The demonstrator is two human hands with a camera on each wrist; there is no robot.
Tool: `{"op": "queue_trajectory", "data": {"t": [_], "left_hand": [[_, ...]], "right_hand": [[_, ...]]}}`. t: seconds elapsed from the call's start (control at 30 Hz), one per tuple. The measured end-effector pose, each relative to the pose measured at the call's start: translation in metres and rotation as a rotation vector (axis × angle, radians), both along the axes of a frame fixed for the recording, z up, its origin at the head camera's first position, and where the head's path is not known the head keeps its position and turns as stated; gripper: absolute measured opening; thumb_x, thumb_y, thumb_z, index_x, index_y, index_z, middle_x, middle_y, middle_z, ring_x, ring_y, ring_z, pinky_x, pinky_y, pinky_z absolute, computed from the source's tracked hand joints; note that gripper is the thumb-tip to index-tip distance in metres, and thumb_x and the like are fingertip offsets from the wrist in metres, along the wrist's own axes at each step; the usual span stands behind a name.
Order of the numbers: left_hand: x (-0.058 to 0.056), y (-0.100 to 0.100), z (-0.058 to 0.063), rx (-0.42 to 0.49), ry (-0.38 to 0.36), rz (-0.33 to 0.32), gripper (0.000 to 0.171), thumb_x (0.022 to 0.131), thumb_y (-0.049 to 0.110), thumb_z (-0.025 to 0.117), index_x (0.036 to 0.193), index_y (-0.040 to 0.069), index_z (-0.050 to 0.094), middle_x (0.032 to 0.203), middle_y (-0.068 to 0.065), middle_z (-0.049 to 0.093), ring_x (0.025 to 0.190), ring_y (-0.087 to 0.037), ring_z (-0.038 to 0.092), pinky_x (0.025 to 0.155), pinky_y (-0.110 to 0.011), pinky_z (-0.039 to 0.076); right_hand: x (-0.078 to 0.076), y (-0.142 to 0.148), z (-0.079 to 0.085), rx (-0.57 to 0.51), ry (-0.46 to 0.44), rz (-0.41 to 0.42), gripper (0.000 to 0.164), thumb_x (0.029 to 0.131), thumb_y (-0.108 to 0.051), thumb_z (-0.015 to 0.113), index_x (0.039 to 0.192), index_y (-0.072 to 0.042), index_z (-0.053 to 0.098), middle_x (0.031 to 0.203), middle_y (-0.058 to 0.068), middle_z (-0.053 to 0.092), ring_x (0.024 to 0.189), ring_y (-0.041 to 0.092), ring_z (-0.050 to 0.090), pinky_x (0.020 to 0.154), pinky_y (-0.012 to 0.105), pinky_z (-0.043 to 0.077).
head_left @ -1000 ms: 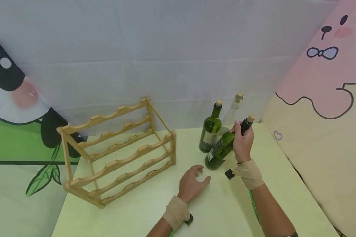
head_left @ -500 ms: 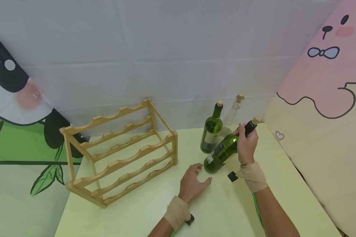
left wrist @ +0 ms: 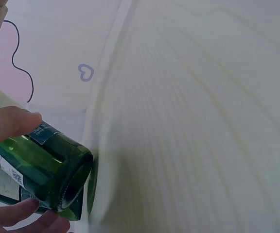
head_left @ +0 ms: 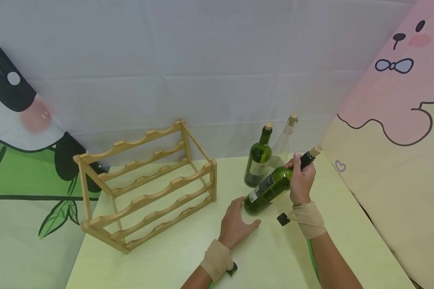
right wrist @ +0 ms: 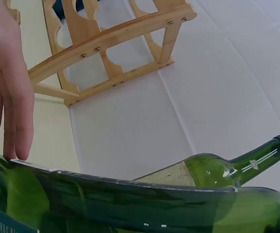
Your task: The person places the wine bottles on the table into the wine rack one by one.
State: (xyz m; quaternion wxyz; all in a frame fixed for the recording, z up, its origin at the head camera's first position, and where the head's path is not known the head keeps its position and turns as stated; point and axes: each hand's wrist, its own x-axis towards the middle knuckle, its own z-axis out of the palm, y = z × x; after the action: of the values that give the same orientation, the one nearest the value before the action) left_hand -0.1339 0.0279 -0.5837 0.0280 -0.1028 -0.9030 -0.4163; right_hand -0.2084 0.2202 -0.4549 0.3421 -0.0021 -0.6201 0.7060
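Observation:
My right hand (head_left: pixel 301 182) grips the neck of a corked green wine bottle (head_left: pixel 265 192), which leans with its base toward the lower left. My left hand (head_left: pixel 234 226) is spread in a C shape beside that base, thumb apart from the fingers. In the left wrist view, the bottle's base (left wrist: pixel 64 179) lies between the thumb and fingers of this hand; firm contact cannot be told. Behind, a second green wine bottle (head_left: pixel 257 162) stands upright with a cork. A clear corked bottle (head_left: pixel 283 144) stands at its right, partly hidden.
A wooden wine rack (head_left: pixel 175 184) with scalloped rails stands on the left of the pale table (head_left: pixel 260 261). A light cloth (head_left: pixel 217 96) hangs behind the table. A printed cloth (head_left: pixel 383 192) borders the right side.
My right hand has moved slightly right and down, tilting the bottle further over. Its base has shifted left, closer to my left hand, which has barely moved and opened slightly wider.

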Motion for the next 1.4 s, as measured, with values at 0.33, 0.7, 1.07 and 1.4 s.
{"op": "queue_trajectory", "data": {"t": [0.33,0.7,1.07,1.4], "left_hand": [[-0.002,-0.004,-0.003,-0.011,0.057,0.011,0.087,0.074,0.053,0.079,0.146,0.018,0.044,0.143,0.003,0.044,0.127,-0.016,0.046,0.096,-0.037,0.042],[-0.002,-0.006,0.000,-0.035,0.088,0.010,0.101,0.069,0.053,0.083,0.152,0.019,0.036,0.147,0.003,0.040,0.130,-0.018,0.042,0.104,-0.040,0.034],[-0.002,-0.010,0.006,-0.089,0.079,-0.043,0.106,0.070,0.052,0.081,0.157,0.023,0.029,0.151,0.003,0.037,0.134,-0.018,0.040,0.108,-0.038,0.030],[0.002,-0.009,0.004,-0.065,0.064,-0.036,0.111,0.068,0.050,0.084,0.158,0.022,0.025,0.145,0.004,0.043,0.127,-0.017,0.045,0.106,-0.039,0.031]], "right_hand": [[0.000,0.000,-0.004,-0.095,-0.029,0.023,0.028,0.103,-0.022,0.055,0.091,0.003,0.052,0.076,0.010,0.051,0.068,0.019,0.058,0.073,0.033,0.050],[0.006,-0.002,-0.010,-0.217,-0.136,0.058,0.032,0.102,-0.028,0.056,0.091,0.002,0.051,0.075,0.007,0.053,0.068,0.017,0.059,0.078,0.034,0.050],[0.016,-0.003,-0.016,-0.305,-0.162,0.067,0.032,0.102,-0.026,0.055,0.090,0.003,0.050,0.074,0.005,0.054,0.067,0.016,0.060,0.081,0.038,0.051],[0.024,-0.006,-0.016,-0.409,-0.211,0.109,0.032,0.102,-0.026,0.055,0.091,0.003,0.046,0.073,0.006,0.053,0.067,0.016,0.058,0.080,0.035,0.052]]}}
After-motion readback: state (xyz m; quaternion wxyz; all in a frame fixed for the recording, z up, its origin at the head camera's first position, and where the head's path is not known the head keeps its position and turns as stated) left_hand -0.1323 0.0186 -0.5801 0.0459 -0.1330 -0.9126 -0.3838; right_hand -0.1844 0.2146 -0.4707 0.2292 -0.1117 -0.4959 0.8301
